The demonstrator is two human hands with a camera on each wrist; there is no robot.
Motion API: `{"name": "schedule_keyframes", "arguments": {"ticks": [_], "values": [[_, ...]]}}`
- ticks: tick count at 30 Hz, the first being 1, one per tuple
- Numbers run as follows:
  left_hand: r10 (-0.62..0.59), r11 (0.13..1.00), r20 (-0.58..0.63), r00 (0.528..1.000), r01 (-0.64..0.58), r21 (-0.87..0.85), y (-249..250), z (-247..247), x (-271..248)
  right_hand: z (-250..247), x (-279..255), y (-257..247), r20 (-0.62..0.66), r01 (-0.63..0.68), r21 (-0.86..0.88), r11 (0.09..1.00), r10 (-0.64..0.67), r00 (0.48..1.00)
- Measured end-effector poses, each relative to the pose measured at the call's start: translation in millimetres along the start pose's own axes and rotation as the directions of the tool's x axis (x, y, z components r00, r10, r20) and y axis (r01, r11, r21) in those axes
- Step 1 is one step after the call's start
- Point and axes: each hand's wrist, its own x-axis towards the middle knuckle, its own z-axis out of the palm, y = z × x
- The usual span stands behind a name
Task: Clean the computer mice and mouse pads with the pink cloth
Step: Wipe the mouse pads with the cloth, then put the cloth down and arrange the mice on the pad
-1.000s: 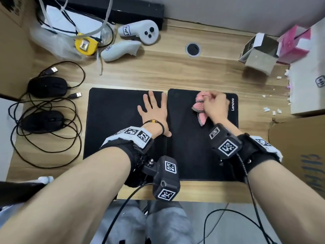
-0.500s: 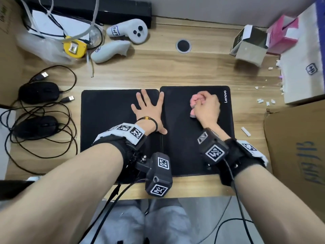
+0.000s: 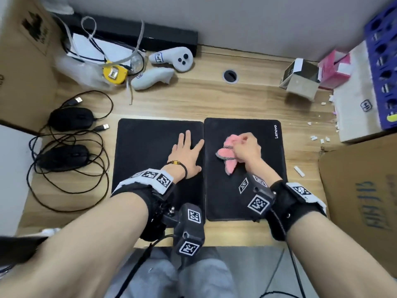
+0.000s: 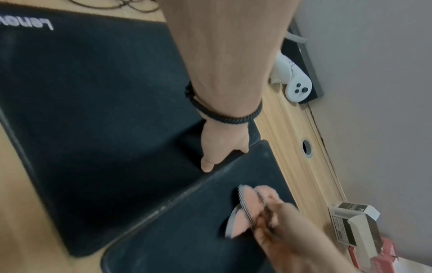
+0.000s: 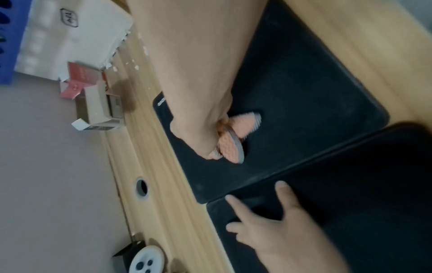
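Two black mouse pads lie side by side on the wooden desk. My left hand (image 3: 187,152) rests flat with fingers spread on the left pad (image 3: 146,151), near its right edge. My right hand (image 3: 247,149) grips the bunched pink cloth (image 3: 228,154) and presses it onto the right pad (image 3: 266,181), which bears a Lenovo logo. The cloth (image 5: 236,140) shows under the fist in the right wrist view, and the cloth (image 4: 245,212) shows again, blurred, in the left wrist view. Two black wired mice (image 3: 71,118) (image 3: 63,157) sit at the desk's left side amid tangled cables.
Two white controllers (image 3: 171,58) and a yellow tape measure (image 3: 113,75) lie at the back left. Small boxes (image 3: 300,79) and a white box (image 3: 356,108) stand at the back right. Cardboard boxes (image 3: 361,190) flank the desk. White crumbs (image 3: 318,138) dot the right side.
My right hand has slid the pink cloth back and forth over the upper part of the right pad. The left hand stays flat on the left pad. The head view has shifted.
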Motion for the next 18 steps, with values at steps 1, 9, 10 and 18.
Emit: {"name": "schedule_keyframes", "arguments": {"ticks": [1, 9, 10, 18], "values": [[0.014, 0.999, -0.017, 1.000, -0.014, -0.051, -8, -3, -4, 1, 4, -15, 0.002, -0.003, 0.156, 0.988, 0.003, 1.000], [-0.361, 0.908, -0.361, 0.860, 0.235, -0.348, -98, -9, -54, -7, -27, -94, 0.208, -0.088, 0.708, 0.700, -0.088, 0.974], [-0.423, 0.878, -0.353, 0.834, 0.282, -0.386, -109, -3, -60, 2, -35, -84, 0.238, -0.116, 0.661, 0.742, -0.060, 0.969], [-0.607, 0.697, -0.276, 0.746, 0.332, -0.635, -139, 21, -86, 63, -104, 21, 0.223, -0.187, 0.305, 0.934, 0.121, 0.967]]}}
